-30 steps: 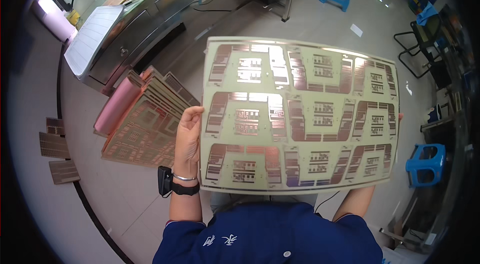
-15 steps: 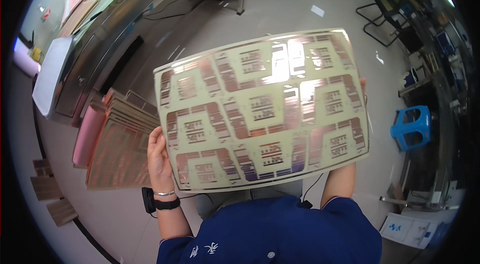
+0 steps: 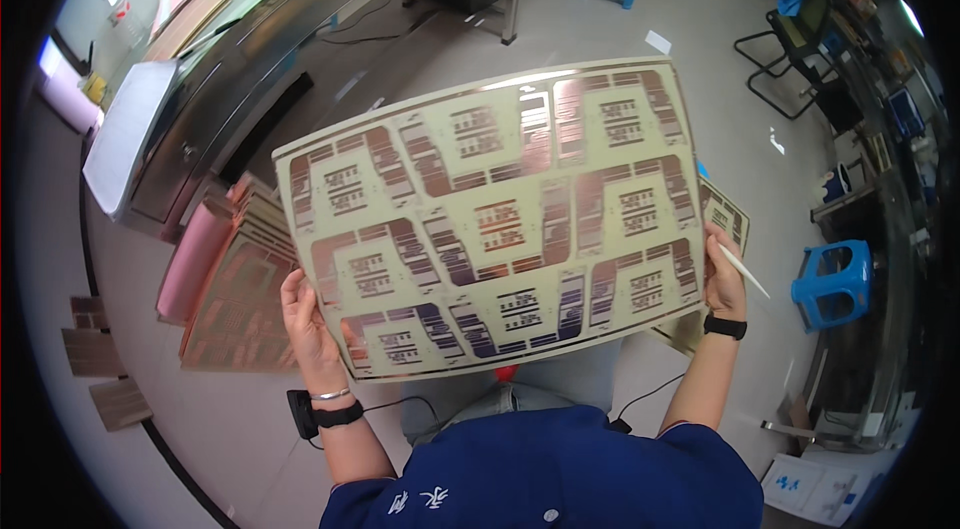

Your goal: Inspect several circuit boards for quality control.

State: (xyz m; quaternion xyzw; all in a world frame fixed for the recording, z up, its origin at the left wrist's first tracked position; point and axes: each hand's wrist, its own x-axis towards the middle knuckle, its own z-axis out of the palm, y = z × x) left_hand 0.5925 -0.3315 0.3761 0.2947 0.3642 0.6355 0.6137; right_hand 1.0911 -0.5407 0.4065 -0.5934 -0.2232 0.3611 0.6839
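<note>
A large pale-green circuit board panel (image 3: 530, 274) with copper patterns is held up in front of me, slightly tilted. My left hand (image 3: 312, 324) is closed on its lower left edge, fingers partly behind it. At the right edge my right hand (image 3: 727, 284) grips the panel. That hand also has a thin white pointed stick (image 3: 744, 272), which looks like a pen, jutting out to the right. Behind the held panel, part of a second patterned panel (image 3: 737, 208) shows beside my right hand; most of it is hidden.
Stacked copper-patterned panels (image 3: 240, 314) lean at the left beside a pink roll (image 3: 196, 259). A glass-topped metal bench (image 3: 200, 119) runs along the upper left. Blue stools (image 3: 832, 284) and a black-framed chair (image 3: 795, 39) stand on the floor. Shelving with clutter lines the right.
The panel has shifted left and its glare has lessened. My right hand, mostly hidden before, now shows with the white stick, and the second panel behind has come into sight.
</note>
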